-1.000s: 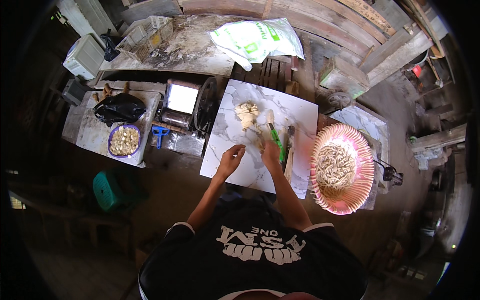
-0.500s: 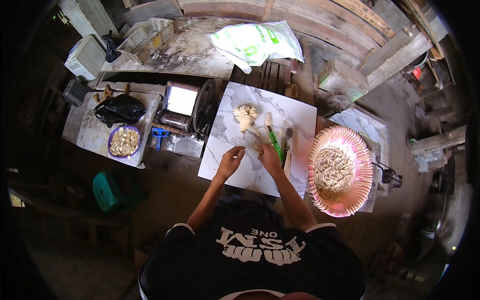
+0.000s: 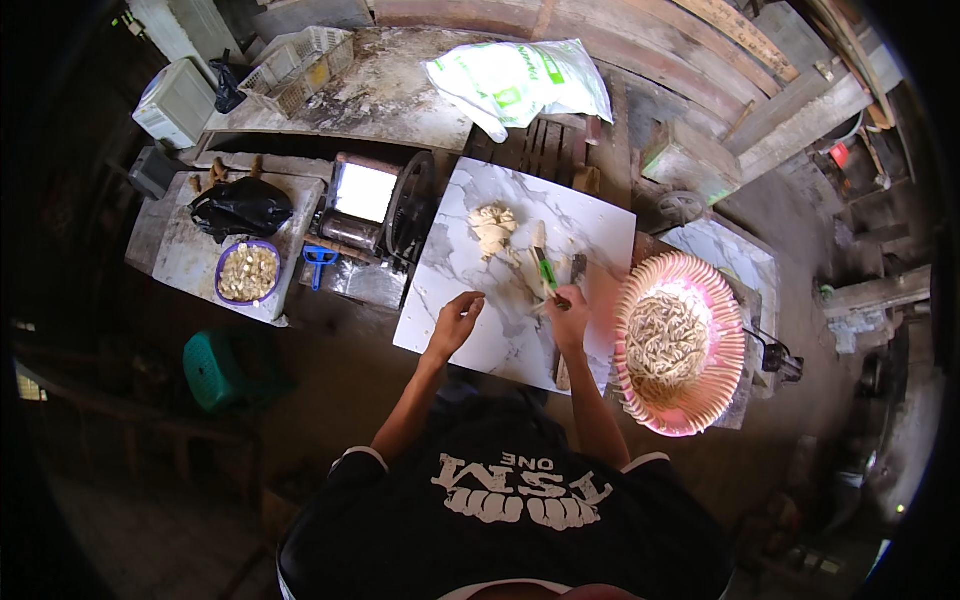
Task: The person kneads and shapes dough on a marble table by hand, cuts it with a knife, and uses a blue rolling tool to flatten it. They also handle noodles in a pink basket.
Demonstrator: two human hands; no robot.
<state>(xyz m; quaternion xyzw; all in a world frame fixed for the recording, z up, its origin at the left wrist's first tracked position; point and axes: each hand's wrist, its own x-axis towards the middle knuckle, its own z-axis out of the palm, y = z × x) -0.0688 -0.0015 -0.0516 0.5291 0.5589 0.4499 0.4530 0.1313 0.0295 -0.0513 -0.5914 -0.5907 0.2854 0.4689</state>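
My left hand (image 3: 460, 318) hovers above the near left part of the marble-patterned board (image 3: 430, 290), fingers loosely curved and apart, with nothing seen in it. Over the right side of the board my right hand (image 3: 569, 308) is closed, and a thin pale strip shows at its fingertips; what it grips is not clear. It covers part of a green-handled tool (image 3: 545, 268). Beyond both hands lies a lump of pale dough (image 3: 493, 230), with small scraps near it. A dark flat bar (image 3: 578, 268) lies beside the tool, partly hidden by my right hand.
At right stands a pink fluted basin (image 3: 735, 345) holding many pale dough strips. Left of the board are a roller machine (image 3: 365, 205) with a wheel, a blue scraper (image 3: 319, 262), a purple-rimmed bowl (image 3: 248, 274) and a black bag (image 3: 240, 207). A white sack (image 3: 520, 85) lies behind.
My right hand has moved right, from beside the green handle to over it, and now covers its near end. My left hand has hardly moved.
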